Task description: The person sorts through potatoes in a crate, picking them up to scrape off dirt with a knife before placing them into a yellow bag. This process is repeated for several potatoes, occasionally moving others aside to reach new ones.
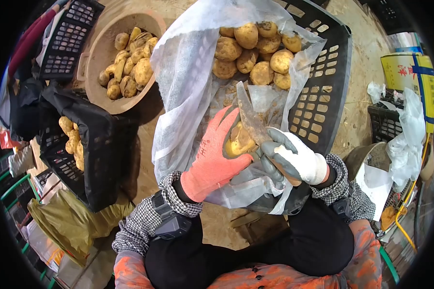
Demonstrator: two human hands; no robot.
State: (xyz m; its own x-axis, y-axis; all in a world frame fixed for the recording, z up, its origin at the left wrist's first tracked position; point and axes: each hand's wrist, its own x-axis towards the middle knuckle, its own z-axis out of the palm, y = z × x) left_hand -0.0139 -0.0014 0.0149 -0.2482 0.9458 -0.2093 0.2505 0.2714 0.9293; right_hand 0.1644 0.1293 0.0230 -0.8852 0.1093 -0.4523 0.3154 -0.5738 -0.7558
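Note:
My left hand (214, 156), in a coral-red glove, is wrapped round a potato (240, 139) above the near part of a lined black crate (318, 111). My right hand (296, 156), in a white and grey glove, grips a wide, dirt-stained knife (250, 118) by its handle. The blade points up and away, lying against the right side of the potato. Part of the potato is hidden behind the blade and my left fingers. Several whole potatoes (260, 53) lie at the far end of the crate on the white liner (183, 96).
A brown basin (94, 72) with several potatoes stands at the upper left. Below it is a crate with a black liner (101, 144) and more potatoes. Another black crate (67, 41) is at the far left, beside part of a person. A yellow box (407, 74) stands at right.

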